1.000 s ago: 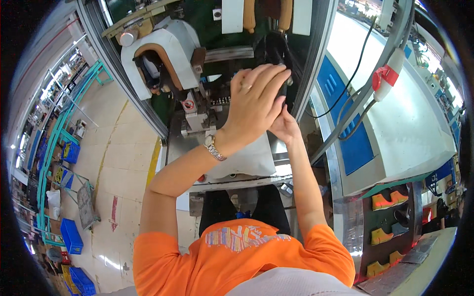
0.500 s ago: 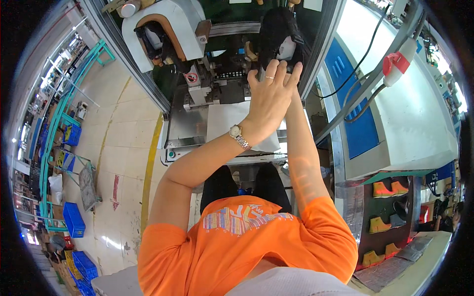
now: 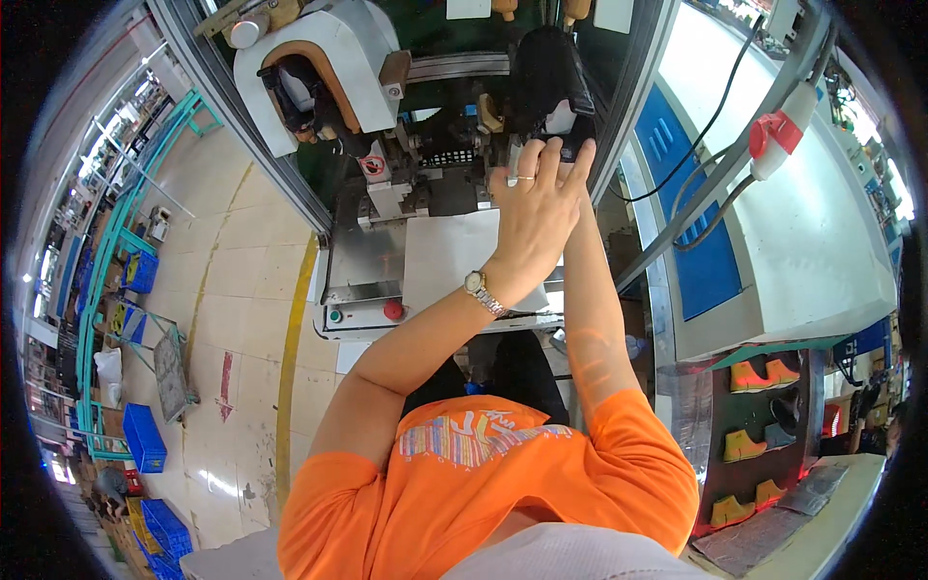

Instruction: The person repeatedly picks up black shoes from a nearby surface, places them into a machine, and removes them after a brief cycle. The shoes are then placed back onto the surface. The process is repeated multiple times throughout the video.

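Observation:
A black shoe upper (image 3: 553,72) with a pale patch near its end sits on the right-hand station of a machine. My left hand (image 3: 539,208), wearing a ring and a metal watch (image 3: 480,288), reaches across to its near end. The fingers are spread and bent at that end, gripping it; the left thumb is hidden. My right forearm (image 3: 592,309) runs up to the same place, but the right hand lies behind the left and its fingers do not show. On the left station, a second black upper (image 3: 302,92) sits inside a white housing (image 3: 372,34) with a brown lining.
Below the hands lies a white sheet (image 3: 449,256) on the metal worktop, with a red button (image 3: 393,309) at its front edge. Metal clamps (image 3: 387,193) stand between the stations. A frame post (image 3: 628,97) rises close by at right. A rack (image 3: 764,430) holds several shoes.
The view has shifted a little, so the machine and both arms appear lower and the red button now shows. My left elbow has moved inward; the left hand stays at the upper's near end.

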Tool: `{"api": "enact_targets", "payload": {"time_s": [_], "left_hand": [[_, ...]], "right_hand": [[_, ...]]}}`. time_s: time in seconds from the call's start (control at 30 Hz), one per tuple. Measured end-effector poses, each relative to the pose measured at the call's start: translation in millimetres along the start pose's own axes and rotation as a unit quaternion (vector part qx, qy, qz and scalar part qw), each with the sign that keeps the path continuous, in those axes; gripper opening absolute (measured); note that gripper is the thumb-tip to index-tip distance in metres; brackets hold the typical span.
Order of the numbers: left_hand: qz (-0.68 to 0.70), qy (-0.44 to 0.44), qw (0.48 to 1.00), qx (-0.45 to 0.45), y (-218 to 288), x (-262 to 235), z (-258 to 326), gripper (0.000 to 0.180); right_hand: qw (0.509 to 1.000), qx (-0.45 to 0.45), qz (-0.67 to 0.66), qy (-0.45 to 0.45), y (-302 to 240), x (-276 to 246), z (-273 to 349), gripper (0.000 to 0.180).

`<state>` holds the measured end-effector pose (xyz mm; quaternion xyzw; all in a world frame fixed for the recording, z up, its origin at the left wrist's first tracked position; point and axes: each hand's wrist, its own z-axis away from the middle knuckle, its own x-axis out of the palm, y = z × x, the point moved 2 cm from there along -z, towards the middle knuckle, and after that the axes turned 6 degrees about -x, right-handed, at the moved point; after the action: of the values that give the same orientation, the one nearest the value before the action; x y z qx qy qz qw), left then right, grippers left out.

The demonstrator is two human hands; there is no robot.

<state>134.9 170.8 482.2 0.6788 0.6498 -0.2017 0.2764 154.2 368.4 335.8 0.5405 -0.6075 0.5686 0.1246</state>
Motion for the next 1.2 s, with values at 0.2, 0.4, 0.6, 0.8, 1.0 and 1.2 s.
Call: {"api": "enact_targets", "payload": {"time_s": [0.2,0.4,0.6,0.8,1.0,1.2], "left_hand": [[0.01,-0.003,1.0,-0.012,3,0,2,0.068],[0.035,-0.004,0.999,-0.021,4,0,-1,0.068],[0.035,-0.009,0.999,-0.021,4,0,1,0.069],[0.031,-0.016,0.999,-0.015,3,2,-1,0.068],[0.023,-0.025,0.999,-0.012,2,4,1,0.069],[-0.003,-0.032,0.999,-0.009,1,8,6,0.069]], "right_hand": [[1.0,-0.003,-0.002,0.009,8,-9,12,0.041],[1.0,-0.01,0.004,0.014,16,-15,11,0.04],[1.0,-0.013,0.01,0.023,21,-20,15,0.039],[0.999,-0.011,0.014,0.031,26,-25,20,0.038],[0.999,-0.007,0.019,0.041,31,-30,27,0.037],[0.999,-0.004,0.024,0.042,34,-31,31,0.036]]}}
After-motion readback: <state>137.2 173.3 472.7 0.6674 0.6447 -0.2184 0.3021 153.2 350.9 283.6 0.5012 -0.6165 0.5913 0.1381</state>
